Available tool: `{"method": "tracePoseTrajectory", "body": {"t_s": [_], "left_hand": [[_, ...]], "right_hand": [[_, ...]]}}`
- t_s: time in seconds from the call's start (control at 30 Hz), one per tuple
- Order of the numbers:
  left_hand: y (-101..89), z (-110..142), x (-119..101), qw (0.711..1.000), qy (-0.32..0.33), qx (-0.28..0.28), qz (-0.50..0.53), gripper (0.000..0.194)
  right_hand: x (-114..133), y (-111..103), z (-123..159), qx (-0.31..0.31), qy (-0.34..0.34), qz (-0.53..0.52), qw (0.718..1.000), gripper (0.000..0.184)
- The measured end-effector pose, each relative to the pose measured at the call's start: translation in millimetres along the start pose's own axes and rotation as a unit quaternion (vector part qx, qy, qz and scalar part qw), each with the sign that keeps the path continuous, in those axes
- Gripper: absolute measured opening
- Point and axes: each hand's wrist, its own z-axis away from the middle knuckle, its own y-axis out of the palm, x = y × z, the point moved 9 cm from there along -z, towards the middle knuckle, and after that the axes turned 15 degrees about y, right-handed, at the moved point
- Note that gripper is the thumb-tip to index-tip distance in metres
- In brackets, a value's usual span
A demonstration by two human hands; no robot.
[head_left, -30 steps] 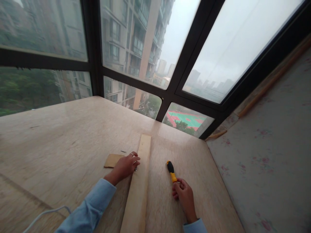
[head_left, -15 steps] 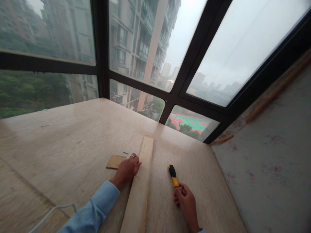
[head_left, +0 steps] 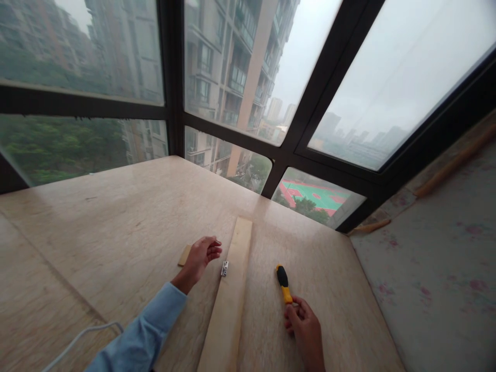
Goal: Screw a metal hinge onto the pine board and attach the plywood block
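A long pale wooden board [head_left: 228,305] lies on the marble-look surface, running away from me. On its left edge sits a small metal hinge [head_left: 225,268] with holes in it. My left hand [head_left: 199,258] hovers just left of the board with its fingers closed together; whatever they may hold is too small to make out. Beneath that hand, a thin wooden piece [head_left: 184,255] is partly covered. To the right of the board, my right hand [head_left: 304,323] grips a black-and-yellow screwdriver [head_left: 283,283] near its shaft end, handle pointing away from me.
A white cable [head_left: 83,333] curves over the surface at the lower left. Dark window frames [head_left: 279,155] border the far side of the ledge [head_left: 135,206]. A floral-papered wall [head_left: 437,279] rises at the right.
My left hand has lifted off the board and moved slightly left, uncovering the hinge. The small metal piece beside the thin wooden piece is no longer visible. My right hand keeps hold of the screwdriver.
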Motion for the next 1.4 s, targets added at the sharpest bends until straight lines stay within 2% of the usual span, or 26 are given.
{"method": "tracePoseTrajectory", "body": {"t_s": [0.07,0.17,0.27,0.33,0.4,0.5,0.57,0.67,0.8,0.97,1.1,1.3,1.4], "left_hand": [[-0.4,2,5,0.996,-0.059,-0.013,0.071,0.01],[-1.5,4,8,0.991,-0.11,0.01,0.081,0.013],[-0.7,7,6,0.991,-0.107,0.08,-0.003,0.021],[1.6,8,-2,0.981,-0.057,0.137,-0.122,0.028],[10.2,10,-18,0.943,0.038,0.199,-0.263,0.034],[26.1,18,-34,0.848,0.159,0.268,-0.428,0.035],[31.1,23,-32,0.798,0.182,0.297,-0.491,0.029],[34.5,28,-19,0.76,0.177,0.34,-0.526,0.02],[34.8,29,-4,0.74,0.156,0.365,-0.542,0.015],[40.5,33,-4,0.694,0.181,0.393,-0.576,0.02],[45.1,38,-5,0.662,0.196,0.396,-0.605,0.022],[58.1,49,3,0.597,0.21,0.386,-0.672,0.032],[62.7,51,3,0.589,0.22,0.378,-0.68,0.035]], "right_hand": [[0,0,1,-0.001,0.0,-0.004,1.0,0.052],[1,0,2,-0.002,0.004,0.001,1.0,0.053],[4,0,3,-0.005,0.004,0.01,1.0,0.054],[6,0,5,-0.006,0.002,0.01,1.0,0.054],[8,0,6,-0.005,0.002,0.01,1.0,0.052],[9,0,8,-0.006,-0.001,0.009,1.0,0.051],[10,0,9,-0.003,-0.003,0.008,1.0,0.051],[10,0,10,0.002,-0.002,0.012,1.0,0.051],[10,1,10,0.004,0.001,0.02,1.0,0.052],[8,0,10,0.0,0.005,0.026,1.0,0.053],[8,1,9,0.003,0.001,0.032,0.999,0.054],[8,1,10,0.002,0.001,0.03,1.0,0.053],[9,1,10,-0.001,-0.004,0.027,1.0,0.052]]}}
